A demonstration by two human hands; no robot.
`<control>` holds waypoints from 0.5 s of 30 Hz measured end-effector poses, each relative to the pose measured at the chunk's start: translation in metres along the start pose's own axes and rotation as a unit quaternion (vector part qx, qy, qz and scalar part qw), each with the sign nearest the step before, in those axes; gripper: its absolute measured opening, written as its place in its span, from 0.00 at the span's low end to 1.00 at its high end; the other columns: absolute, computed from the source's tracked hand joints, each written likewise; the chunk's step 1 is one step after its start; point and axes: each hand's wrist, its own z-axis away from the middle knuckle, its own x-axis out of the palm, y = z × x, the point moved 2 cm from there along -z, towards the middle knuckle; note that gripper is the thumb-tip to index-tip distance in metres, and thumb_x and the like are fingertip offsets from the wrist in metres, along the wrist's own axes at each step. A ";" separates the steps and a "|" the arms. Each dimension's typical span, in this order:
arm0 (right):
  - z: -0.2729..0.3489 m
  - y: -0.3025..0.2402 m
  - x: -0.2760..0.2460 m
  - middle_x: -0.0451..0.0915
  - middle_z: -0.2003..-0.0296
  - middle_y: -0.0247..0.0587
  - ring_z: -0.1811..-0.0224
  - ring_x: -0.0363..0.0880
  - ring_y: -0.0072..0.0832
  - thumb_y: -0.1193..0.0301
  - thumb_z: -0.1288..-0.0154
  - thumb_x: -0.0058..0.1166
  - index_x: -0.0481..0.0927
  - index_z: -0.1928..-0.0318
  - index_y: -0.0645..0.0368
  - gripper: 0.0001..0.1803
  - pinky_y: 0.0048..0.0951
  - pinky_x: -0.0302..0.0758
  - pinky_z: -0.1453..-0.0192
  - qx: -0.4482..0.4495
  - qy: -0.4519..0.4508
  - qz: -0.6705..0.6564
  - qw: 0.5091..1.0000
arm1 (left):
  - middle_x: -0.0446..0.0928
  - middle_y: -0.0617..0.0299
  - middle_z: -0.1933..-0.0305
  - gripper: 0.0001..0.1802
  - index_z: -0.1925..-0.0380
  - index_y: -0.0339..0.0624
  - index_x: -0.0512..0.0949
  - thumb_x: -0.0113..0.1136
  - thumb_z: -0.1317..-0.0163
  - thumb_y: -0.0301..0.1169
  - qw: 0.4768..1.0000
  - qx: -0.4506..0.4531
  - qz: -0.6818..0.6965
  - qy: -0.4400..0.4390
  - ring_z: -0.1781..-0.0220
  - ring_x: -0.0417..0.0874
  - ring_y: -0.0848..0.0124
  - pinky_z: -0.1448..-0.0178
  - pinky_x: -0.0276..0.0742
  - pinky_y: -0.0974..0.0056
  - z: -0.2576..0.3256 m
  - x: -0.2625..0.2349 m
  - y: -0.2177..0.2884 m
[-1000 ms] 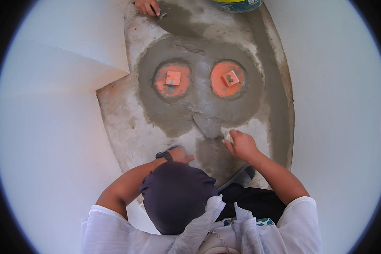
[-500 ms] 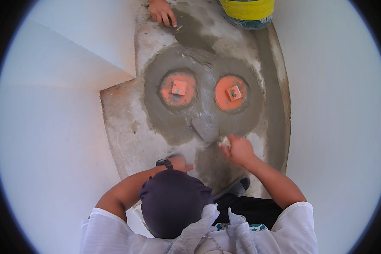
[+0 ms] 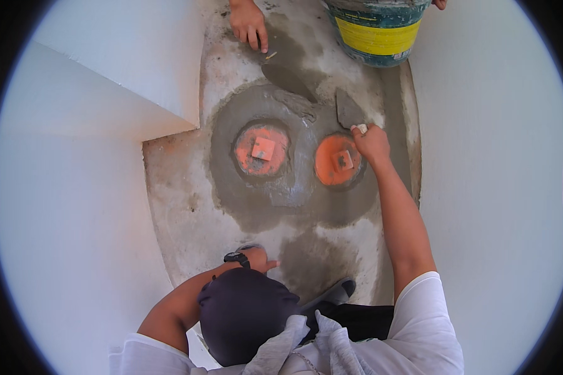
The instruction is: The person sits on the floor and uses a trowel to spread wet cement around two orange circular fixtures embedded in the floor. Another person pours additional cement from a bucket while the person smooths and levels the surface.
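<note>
My right hand (image 3: pixel 373 142) is wrapped around the pale handle of a pointed trowel (image 3: pixel 349 110). The blade lies against wet grey mortar (image 3: pixel 231 187), just beyond the right-hand one of two round orange covers (image 3: pixel 331 164). The left cover (image 3: pixel 261 150) carries a raised square in its middle and mortar smears. Low in the view, my left hand (image 3: pixel 255 258), with a black watch at its wrist, rests beside a sandal tip. One of its digits points out to the right; a dark cap hides part of the arm, and I see nothing held.
Another person's hand (image 3: pixel 249 26) reaches in at the top, by the light handle of a second trowel (image 3: pixel 288 81). A green bucket (image 3: pixel 378 31) with a yellow band stands at the far right, that person's other fingers at its rim. White walls (image 3: pixel 494 187) flank the floor.
My right hand has carried the trowel away from me, from below the covers to beyond the right one. More of the bucket shows. My left hand stays put.
</note>
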 end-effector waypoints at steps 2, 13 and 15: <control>-0.004 0.000 0.002 0.86 0.64 0.60 0.55 0.86 0.55 0.49 0.34 0.60 0.85 0.59 0.66 0.27 0.49 0.80 0.51 0.002 -0.004 0.003 1.000 | 0.84 0.40 0.66 0.40 0.71 0.33 0.87 0.51 0.30 0.64 1.000 -0.018 0.014 -0.019 0.61 0.87 0.47 0.50 0.79 0.46 0.000 0.000 0.001; 0.019 -0.028 0.010 0.86 0.66 0.57 0.59 0.87 0.52 0.49 0.34 0.60 0.84 0.62 0.66 0.27 0.47 0.80 0.52 -0.010 -0.078 -0.048 0.996 | 0.86 0.51 0.70 0.39 0.76 0.41 0.89 0.47 0.28 0.64 0.999 -0.032 0.001 -0.039 0.62 0.88 0.54 0.48 0.80 0.49 0.005 -0.008 0.008; 0.020 -0.034 0.009 0.86 0.67 0.57 0.60 0.87 0.52 0.49 0.33 0.60 0.84 0.63 0.66 0.27 0.47 0.80 0.53 -0.013 -0.087 -0.051 0.995 | 0.85 0.57 0.75 0.39 0.79 0.44 0.88 0.45 0.27 0.64 0.998 -0.035 -0.006 -0.043 0.67 0.88 0.61 0.51 0.80 0.55 0.007 -0.010 0.011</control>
